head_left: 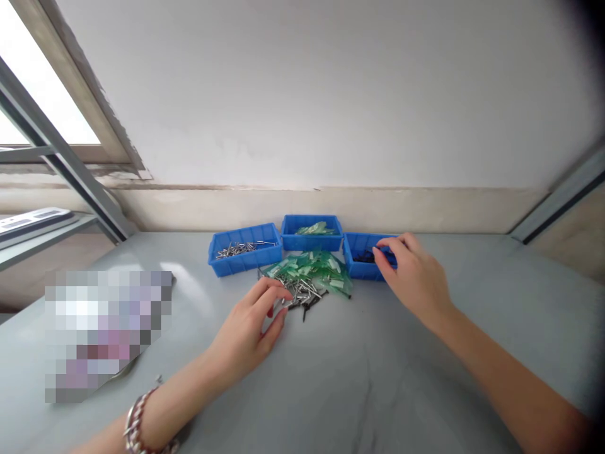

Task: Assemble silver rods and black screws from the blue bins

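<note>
My left hand is at the near left edge of a loose pile of silver screws, its fingers curved and thumb apart from the index finger. Several black screws lie at the pile's near side. Behind them, green-tinted plastic packets are heaped on the table. My right hand reaches over the right blue bin, which holds dark pieces. Its thumb and index finger come together in a pinch; a small dark bit shows at the tips, too small to name.
The left blue bin contains silver screws, and the middle blue bin contains green packets. A pixelated item lies on the grey table at left. Grey metal posts stand at both sides, before a white wall.
</note>
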`<state>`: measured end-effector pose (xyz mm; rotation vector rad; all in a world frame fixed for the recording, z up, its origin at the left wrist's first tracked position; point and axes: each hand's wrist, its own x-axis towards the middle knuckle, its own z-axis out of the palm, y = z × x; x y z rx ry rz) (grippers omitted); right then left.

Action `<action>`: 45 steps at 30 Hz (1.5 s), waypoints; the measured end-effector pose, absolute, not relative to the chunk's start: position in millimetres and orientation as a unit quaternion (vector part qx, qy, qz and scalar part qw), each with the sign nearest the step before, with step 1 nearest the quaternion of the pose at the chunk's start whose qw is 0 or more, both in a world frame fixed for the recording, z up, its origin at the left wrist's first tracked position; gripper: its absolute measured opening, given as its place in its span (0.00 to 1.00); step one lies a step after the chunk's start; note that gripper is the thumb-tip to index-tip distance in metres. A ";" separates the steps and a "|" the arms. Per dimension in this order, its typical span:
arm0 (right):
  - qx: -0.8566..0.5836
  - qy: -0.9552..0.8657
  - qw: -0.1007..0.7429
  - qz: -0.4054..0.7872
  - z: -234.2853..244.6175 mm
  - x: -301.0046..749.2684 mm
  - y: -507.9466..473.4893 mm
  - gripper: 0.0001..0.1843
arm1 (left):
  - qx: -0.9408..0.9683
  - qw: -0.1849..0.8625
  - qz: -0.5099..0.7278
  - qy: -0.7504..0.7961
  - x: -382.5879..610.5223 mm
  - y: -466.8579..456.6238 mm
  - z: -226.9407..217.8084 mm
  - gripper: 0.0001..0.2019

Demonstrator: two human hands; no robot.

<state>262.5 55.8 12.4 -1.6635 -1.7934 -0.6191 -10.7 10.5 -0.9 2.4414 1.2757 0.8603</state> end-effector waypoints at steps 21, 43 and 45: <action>-0.518 -0.789 0.184 -0.275 -7.4 222.0 50.7 0.05 | 0.845 0.140 0.282 0.432 -9.6 11.2 -4.6 0.08; -0.452 -0.723 0.388 0.350 16.2 206.6 24.7 0.08 | 0.749 0.385 0.297 0.450 -5.9 9.8 3.3 0.14; -0.451 -0.703 0.375 0.401 14.7 202.9 22.8 0.08 | 0.737 0.422 0.275 0.451 -5.2 10.9 4.1 0.13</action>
